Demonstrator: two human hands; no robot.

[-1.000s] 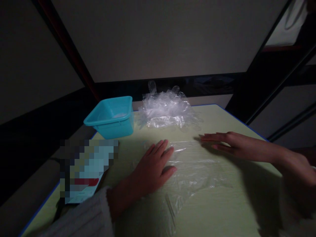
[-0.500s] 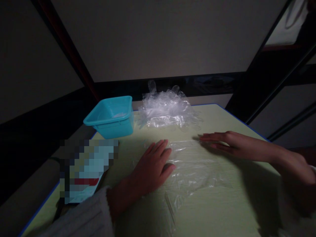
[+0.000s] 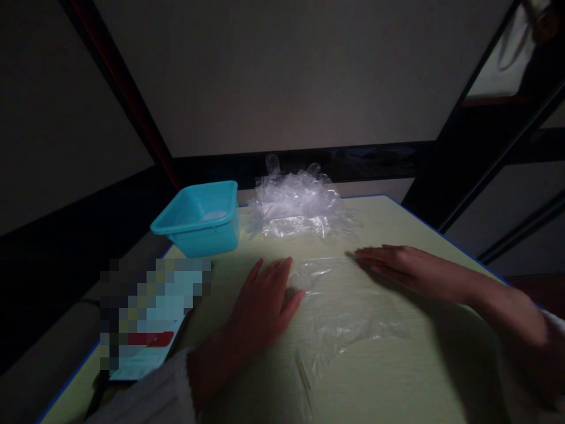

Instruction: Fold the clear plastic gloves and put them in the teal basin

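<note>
A clear disposable plastic glove (image 3: 353, 312) lies spread flat on the pale table, its thin film wrinkled and partly hard to make out. My left hand (image 3: 265, 303) rests palm down at the glove's left edge, fingers apart and holding nothing. Over the glove's upper right corner, my right hand (image 3: 399, 262) is stretched out with its fingers extended and nothing in them; whether it touches the film I cannot tell. Beyond both hands sits a heaped pile of clear plastic gloves (image 3: 298, 203).
A turquoise plastic basket (image 3: 205, 235) stands at the back left, with something whitish inside. In front of it a screen device (image 3: 154, 330), partly blurred out, lies near my left sleeve. The table (image 3: 375, 383) has a blue edge and meets a pale panel at the back.
My left hand has shifted slightly left and toward me, its fingers spreading a little. My right hand has barely moved. The whole view has tilted up slightly.
</note>
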